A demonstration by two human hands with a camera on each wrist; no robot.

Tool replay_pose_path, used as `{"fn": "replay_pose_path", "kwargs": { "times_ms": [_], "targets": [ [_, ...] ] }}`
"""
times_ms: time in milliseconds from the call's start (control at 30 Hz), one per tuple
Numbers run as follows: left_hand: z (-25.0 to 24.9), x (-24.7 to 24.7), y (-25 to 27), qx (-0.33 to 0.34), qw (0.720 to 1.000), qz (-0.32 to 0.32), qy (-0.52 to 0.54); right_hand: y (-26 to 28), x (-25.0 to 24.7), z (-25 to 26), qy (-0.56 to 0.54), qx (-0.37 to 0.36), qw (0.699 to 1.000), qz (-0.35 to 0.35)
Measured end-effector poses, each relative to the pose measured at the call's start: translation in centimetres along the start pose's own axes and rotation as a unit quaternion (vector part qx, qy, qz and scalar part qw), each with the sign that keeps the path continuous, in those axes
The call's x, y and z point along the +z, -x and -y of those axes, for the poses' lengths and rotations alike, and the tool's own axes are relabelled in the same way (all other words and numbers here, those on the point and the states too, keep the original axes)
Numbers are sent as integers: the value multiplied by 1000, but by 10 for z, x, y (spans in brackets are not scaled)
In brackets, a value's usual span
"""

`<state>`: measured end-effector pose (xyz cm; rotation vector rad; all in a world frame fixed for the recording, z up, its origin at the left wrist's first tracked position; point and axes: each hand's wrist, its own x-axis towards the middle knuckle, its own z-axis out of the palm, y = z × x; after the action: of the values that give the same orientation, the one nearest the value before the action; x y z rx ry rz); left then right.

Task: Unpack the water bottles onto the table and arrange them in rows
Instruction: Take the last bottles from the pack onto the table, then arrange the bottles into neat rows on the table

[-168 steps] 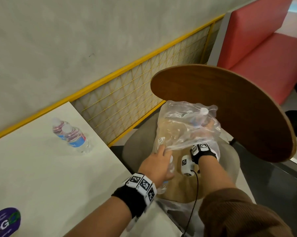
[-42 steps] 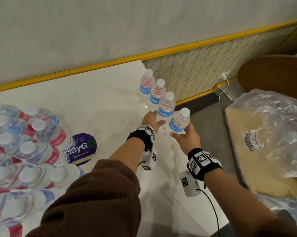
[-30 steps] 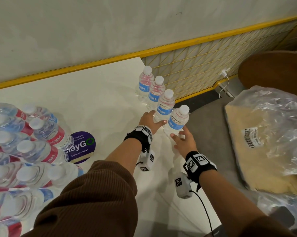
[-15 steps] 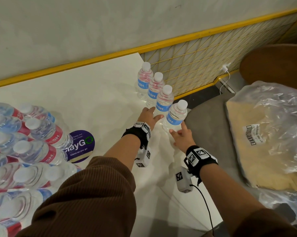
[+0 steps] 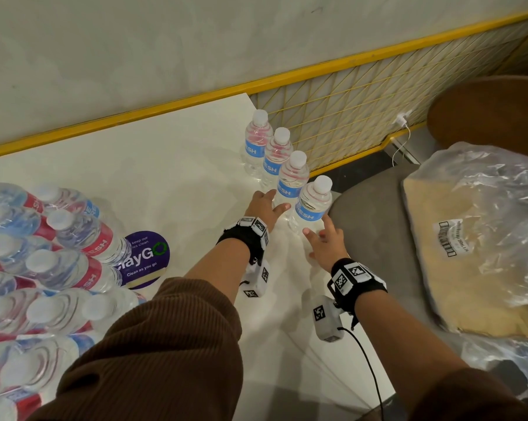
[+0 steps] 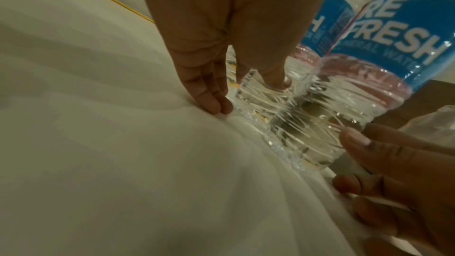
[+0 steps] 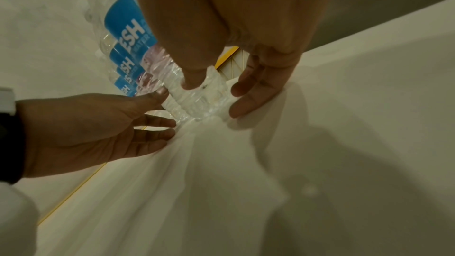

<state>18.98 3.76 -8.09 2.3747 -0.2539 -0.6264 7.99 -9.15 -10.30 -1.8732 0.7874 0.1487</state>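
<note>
Several blue-labelled water bottles stand upright in one row along the right edge of the white table [image 5: 165, 165]. The nearest bottle [image 5: 311, 205] [image 6: 344, 104] [image 7: 197, 100] has my right hand [image 5: 317, 230] [image 7: 221, 89] at its base, fingers straight and spread, thumb touching the plastic. My left hand [image 5: 271, 202] [image 6: 221, 89] lies just left of it beside the third bottle [image 5: 291, 180], fingertips on the table and thumb against that bottle's ribbed base. Neither hand grips anything.
A shrink-wrapped pack of bottles [image 5: 43, 262] lies on the table's left side beside a purple sticker [image 5: 144, 258]. To the right, a grey seat holds crumpled plastic wrap with a cardboard sheet [image 5: 475, 232]. A yellow mesh panel [image 5: 347, 110] and a wooden chair back [image 5: 493, 113] stand behind.
Earlier both hands were in the plastic wrap on the seat. Since then they set two more bottles into the row, let go, and slid down to the bottle bases.
</note>
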Motion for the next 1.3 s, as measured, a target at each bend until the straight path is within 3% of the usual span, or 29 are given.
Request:
{"fn": "replay_pose_path", "kwargs": {
  "times_ms": [267,467,600,767,967,1067,1300],
  "targets": [
    [-3,-2,5,-3,1000,15,-13,0,0,-1,3,-5,1000,-3],
    [-12,-6,36,-44,998,15,-29,3,0,-3,3,-9,1000,-10],
    [-15,-17,83,5,997,54,-59,12,-5,-10,-33,10,999,-23],
    [-18,-43,155,62,991,85,-84,45,0,-19,4,-1,1000,1],
    [8,-85,247,110,989,54,-86,112,33,-22,37,-39,997,55],
    [39,-110,283,130,984,6,-121,157,64,-6,36,-85,993,79],
    [125,-157,326,94,982,-107,-127,246,134,50,-6,-220,965,143]
  ]
}}
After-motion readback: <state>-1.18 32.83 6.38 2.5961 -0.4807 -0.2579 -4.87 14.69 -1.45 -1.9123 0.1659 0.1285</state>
